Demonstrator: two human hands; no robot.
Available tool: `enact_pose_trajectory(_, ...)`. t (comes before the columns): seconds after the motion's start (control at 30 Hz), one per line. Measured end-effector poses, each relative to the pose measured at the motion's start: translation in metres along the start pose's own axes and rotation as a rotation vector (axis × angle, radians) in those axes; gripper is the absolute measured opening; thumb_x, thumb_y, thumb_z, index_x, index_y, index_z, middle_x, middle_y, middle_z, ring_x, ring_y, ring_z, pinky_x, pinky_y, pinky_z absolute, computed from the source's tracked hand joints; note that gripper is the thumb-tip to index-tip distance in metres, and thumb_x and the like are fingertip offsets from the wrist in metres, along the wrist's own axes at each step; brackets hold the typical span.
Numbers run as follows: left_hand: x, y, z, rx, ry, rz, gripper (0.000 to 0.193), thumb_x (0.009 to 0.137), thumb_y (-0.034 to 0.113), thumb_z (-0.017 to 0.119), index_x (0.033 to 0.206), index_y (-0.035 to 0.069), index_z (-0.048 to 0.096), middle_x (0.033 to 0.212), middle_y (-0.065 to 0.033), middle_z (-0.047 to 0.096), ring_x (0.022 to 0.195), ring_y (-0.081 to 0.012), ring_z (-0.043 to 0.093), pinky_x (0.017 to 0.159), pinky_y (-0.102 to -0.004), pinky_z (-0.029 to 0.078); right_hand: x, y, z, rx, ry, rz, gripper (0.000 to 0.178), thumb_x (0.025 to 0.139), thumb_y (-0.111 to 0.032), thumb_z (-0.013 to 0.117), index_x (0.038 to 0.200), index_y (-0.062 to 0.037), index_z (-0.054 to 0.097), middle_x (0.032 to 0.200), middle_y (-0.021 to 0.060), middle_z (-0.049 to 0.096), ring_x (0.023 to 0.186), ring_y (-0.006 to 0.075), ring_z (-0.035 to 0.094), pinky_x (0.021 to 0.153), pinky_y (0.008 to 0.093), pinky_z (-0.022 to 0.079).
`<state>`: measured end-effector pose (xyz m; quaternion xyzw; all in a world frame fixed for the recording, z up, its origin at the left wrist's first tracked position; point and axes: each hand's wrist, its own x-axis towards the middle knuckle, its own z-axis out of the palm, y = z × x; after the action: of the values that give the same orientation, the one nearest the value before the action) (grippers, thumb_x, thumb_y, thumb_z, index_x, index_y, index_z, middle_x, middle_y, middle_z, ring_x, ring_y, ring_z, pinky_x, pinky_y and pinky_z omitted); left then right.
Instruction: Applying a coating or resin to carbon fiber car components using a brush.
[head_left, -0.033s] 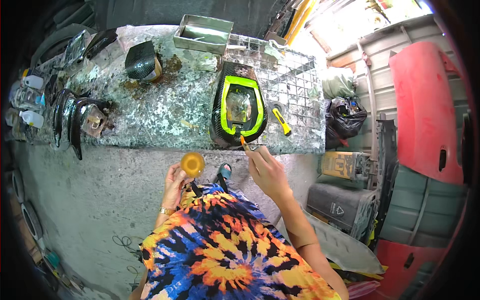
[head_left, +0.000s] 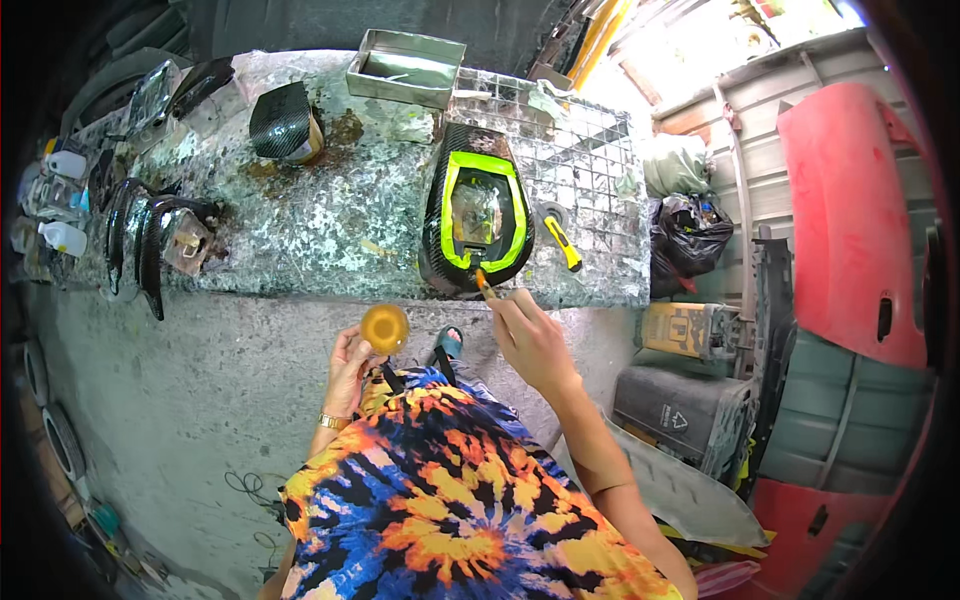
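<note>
My right hand (head_left: 530,340) is closed round a small brush (head_left: 485,284), its orange tip touching the near end of a black carbon-fibre part (head_left: 436,250). Bright yellow-green tape (head_left: 520,225) frames the opening in that part, which lies at the bench's front edge. In front of the bench, my left hand (head_left: 350,362) grips a round cup (head_left: 385,329) of amber liquid. A yellow utility knife (head_left: 563,244) rests just right of the carbon-fibre part.
The stained bench (head_left: 330,230) also carries a metal tray (head_left: 407,75), a wire grid (head_left: 590,130), a carbon-fibre piece (head_left: 283,122), black curved parts (head_left: 130,230) and plastic bottles (head_left: 64,238). Right of it stand a black bag (head_left: 690,235), a yellow can (head_left: 685,330) and red panels (head_left: 850,220).
The brush tip has shifted slightly left along the near end of the carbon-fibre part, and my right hand has moved a little with it. The left hand and cup stay put.
</note>
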<state>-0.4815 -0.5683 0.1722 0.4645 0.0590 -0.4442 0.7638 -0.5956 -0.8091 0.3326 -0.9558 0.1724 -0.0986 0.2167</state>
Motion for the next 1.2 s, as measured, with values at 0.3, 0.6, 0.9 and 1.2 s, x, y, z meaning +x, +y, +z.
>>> enact_pose_trajectory(0.3, 0.000, 0.004, 0.002, -0.003, 0.004, 0.014, 0.037, 0.088, 0.019, 0.061, 0.118, 0.007, 0.044, 0.115, -0.0085, 0.056, 0.101, -0.0168, 0.059, 0.080, -0.0322, 0.053, 0.010, 0.005, 0.004, 0.199, 0.075, 0.082, 0.016, 0.079, 0.002, 0.059, 0.094, -0.0038, 0.060, 0.077, 0.0112, 0.052, 0.065, 0.0274, 0.057, 0.056, 0.0351, 0.045)
enact_pose_trajectory(0.6, 0.000, 0.004, 0.003, -0.028, -0.011, 0.011, 0.037, 0.088, 0.018, 0.061, 0.119, 0.007, 0.044, 0.115, -0.0080, 0.056, 0.101, -0.0170, 0.059, 0.080, -0.0314, 0.053, -0.007, 0.018, 0.017, 0.399, 0.290, 0.206, 0.021, 0.078, 0.008, 0.061, 0.095, -0.0030, 0.064, 0.071, 0.0016, 0.048, 0.058, 0.0076, 0.044, 0.049, 0.0222, 0.035)
enact_pose_trajectory(0.9, 0.003, 0.006, 0.008, 0.038, 0.011, -0.011, 0.034, 0.089, 0.018, 0.058, 0.118, 0.008, 0.044, 0.115, -0.0079, 0.056, 0.103, -0.0178, 0.058, 0.080, -0.0307, 0.053, -0.017, 0.020, 0.036, 0.480, 0.325, 0.258, 0.021, 0.077, 0.009, 0.063, 0.096, -0.0016, 0.064, 0.076, 0.0019, 0.051, 0.059, 0.0043, 0.045, 0.048, 0.0192, 0.034)
enact_pose_trajectory(1.2, 0.013, 0.011, 0.004, 0.041, 0.021, -0.040, 0.037, 0.087, 0.019, 0.062, 0.119, 0.009, 0.045, 0.115, -0.0074, 0.057, 0.101, -0.0167, 0.058, 0.078, -0.0312, 0.053, -0.017, 0.008, 0.045, 0.444, 0.334, 0.275, 0.021, 0.077, 0.009, 0.063, 0.096, 0.0001, 0.064, 0.076, 0.0032, 0.051, 0.054, 0.0052, 0.041, 0.046, 0.0201, 0.032)
